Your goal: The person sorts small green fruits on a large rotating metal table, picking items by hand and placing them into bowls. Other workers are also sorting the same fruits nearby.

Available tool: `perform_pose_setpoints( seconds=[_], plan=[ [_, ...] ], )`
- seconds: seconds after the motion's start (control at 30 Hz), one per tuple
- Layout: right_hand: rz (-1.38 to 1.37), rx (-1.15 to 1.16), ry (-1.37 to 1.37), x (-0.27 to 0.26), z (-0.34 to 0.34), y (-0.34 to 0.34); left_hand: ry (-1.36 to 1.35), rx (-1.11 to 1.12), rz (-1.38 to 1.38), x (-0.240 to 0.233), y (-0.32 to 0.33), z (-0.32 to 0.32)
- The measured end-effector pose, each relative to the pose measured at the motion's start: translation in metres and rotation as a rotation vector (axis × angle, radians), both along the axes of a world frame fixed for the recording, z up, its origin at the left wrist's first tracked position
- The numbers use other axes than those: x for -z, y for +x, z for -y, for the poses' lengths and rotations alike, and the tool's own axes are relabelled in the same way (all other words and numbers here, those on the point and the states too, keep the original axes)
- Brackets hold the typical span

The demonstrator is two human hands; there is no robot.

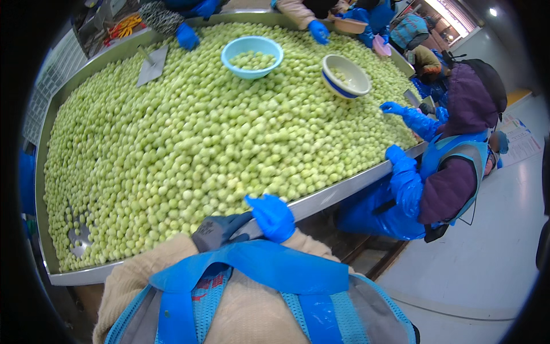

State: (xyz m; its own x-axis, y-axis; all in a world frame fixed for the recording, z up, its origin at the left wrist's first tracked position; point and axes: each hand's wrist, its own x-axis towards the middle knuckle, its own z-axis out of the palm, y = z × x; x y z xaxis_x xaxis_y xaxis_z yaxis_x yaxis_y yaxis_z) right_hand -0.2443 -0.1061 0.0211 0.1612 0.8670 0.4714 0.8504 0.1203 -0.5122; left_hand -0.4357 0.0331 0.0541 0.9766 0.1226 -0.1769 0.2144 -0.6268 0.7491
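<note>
Small round green fruits (206, 129) fill a wide metal-rimmed sorting table (320, 200) in front of me. My left hand (221, 230), in a dark grey-blue work glove, lies at the table's near rim with its fingers pointing right; whether it grips anything is hidden. Just right of it my right hand (273, 217), in a blue glove, is over the rim beside the fruits, its fingers partly bent and nothing plain to see in it. Farther off, a light blue plastic bowl (253, 73) with some fruits rests on the heap. A white and blue bowl (347, 77) with a few fruits sits tilted to its right.
A flat metal plate with a handle (152, 66) lies on the fruits at the back left. A person in a purple hooded jacket (451, 185) stands close on my right, gloved hands at the table. Other people's gloved hands (318, 32) work along the far edge.
</note>
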Motion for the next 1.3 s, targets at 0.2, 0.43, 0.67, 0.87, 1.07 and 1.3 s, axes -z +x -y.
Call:
perform_pose_setpoints(
  seconds=[0.2, 0.43, 0.67, 0.87, 1.07, 1.3],
  plan=[
    [-0.221, -0.155, -0.029, 0.006, 0.022, 0.075, 0.079, -0.16, 0.004, 0.0, 0.053, 0.038],
    [-0.025, 0.142, 0.031, 0.005, 0.076, 0.25, 0.293, -0.354, 0.124, -0.015, 0.083, 0.056],
    [0.083, 0.029, -0.085, 0.03, 0.082, 0.288, 0.276, -0.588, 0.118, -0.015, 0.091, 0.061],
    [-0.024, -0.024, -0.147, 0.027, 0.086, 0.29, 0.261, -0.569, 0.05, -0.019, 0.095, 0.061],
    [-0.155, -0.053, -0.204, 0.023, 0.084, 0.292, 0.236, -0.583, -0.068, -0.026, 0.102, 0.06],
    [-0.237, -0.101, -0.277, 0.032, 0.081, 0.295, 0.196, -0.597, -0.099, -0.021, 0.104, 0.056]
  ],
)
